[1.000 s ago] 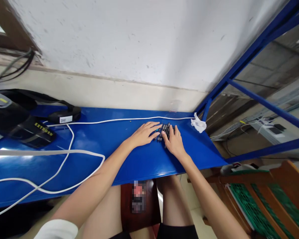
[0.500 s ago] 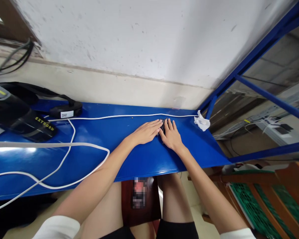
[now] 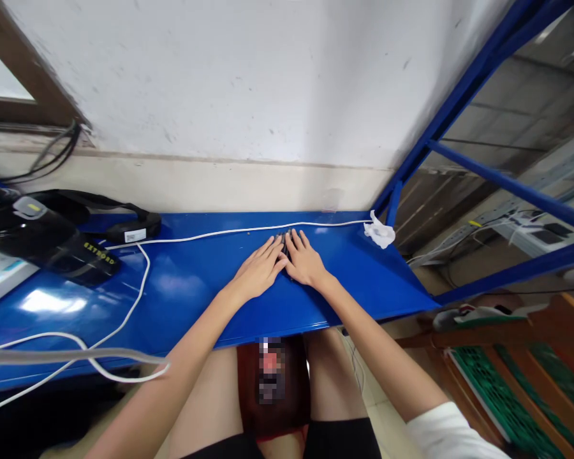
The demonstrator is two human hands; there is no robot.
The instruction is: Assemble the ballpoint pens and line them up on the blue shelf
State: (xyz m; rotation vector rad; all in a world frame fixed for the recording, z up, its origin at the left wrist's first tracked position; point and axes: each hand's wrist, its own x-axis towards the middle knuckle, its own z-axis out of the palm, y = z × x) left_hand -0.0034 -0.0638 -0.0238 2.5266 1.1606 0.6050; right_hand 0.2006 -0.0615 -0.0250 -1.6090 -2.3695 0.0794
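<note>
My left hand point(image 3: 259, 269) lies palm down on the blue table point(image 3: 354, 280), fingers stretched out toward the wall. Close beside it my right hand point(image 3: 306, 260) also rests flat, its fingers extended and slightly apart. Some small, dark, thin pieces point(image 3: 287, 247) show in the gap between the two hands and under the fingertips. What they are cannot be made out, as the hands cover most of them. Behind the fingertips a white cable point(image 3: 229, 231) runs along the table.
On the left lie a black handheld device with yellow lettering point(image 3: 71, 245) and a black strap with a white label point(image 3: 135, 235). A crumpled white tissue point(image 3: 379, 232) sits at right, near the blue metal frame point(image 3: 502, 182). Loops of white cable point(image 3: 141, 287) cross the left side.
The view has shifted, so the hands appear a little further left. Both hands stay flat over the dark pieces, with my left thumb now closer to the right hand.
</note>
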